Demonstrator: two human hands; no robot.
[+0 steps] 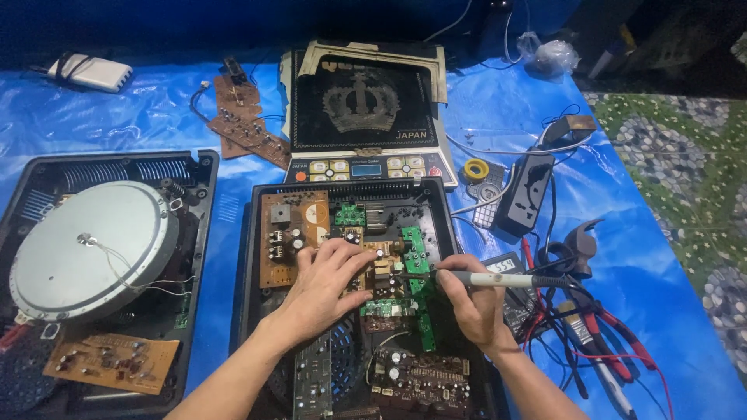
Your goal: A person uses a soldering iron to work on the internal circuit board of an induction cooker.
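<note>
Circuit boards (373, 264) fill open black casing (247, 257); left hand (323, 284) fingers spread on boards, right hand (475, 299) gripping soldering iron (486, 278).

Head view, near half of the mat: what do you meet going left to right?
Opened cooker with round silver coil plate → left hand on the circuit boards → green board → right hand holding soldering iron → red-handled pliers.

Under my left grip (327, 284) I see a matt brown circuit board (294, 225) in a black plastic housing (249, 257). My right grip (471, 303) holds a smooth pale plastic soldering iron (498, 279). Beneath lies a glossy blue plastic sheet (646, 272).
</note>
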